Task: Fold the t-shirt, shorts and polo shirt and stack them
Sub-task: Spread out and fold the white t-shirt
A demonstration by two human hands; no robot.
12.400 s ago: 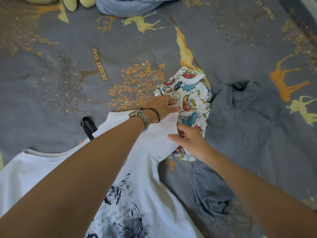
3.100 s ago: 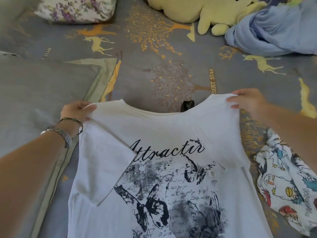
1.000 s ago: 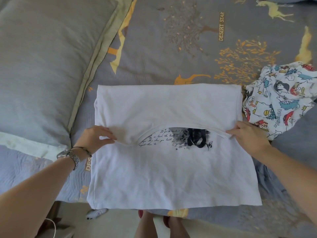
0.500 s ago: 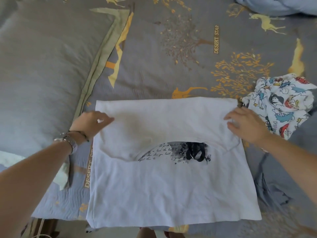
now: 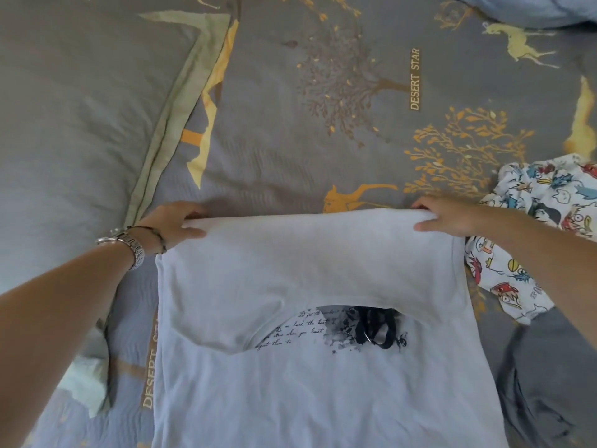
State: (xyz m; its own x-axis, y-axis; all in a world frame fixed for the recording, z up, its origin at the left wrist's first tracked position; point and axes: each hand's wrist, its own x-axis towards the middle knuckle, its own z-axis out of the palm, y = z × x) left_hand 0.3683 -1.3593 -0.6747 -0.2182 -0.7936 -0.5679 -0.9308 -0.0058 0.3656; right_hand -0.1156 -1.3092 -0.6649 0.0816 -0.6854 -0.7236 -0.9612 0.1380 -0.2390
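Note:
The white t-shirt (image 5: 310,376) lies on the bed, its top half doubled down over the black print and a black strap. My left hand (image 5: 174,223) grips the left end of the far fold edge. My right hand (image 5: 447,218) grips the right end. The fold edge is raised off the bed. White cartoon-print shorts (image 5: 533,227) lie crumpled at the right, partly under my right forearm. A grey garment (image 5: 549,383), perhaps the polo shirt, lies bunched at the lower right.
A big grey pillow (image 5: 74,124) fills the left side. The grey bedspread (image 5: 307,124) with gold trees and deer stretches beyond the shirt. A light blue cloth (image 5: 529,8) lies bunched at the top right corner.
Both hands have slid from the collar edge outward and up to the far fold edge and now grip its two ends, lifting it off the bed.

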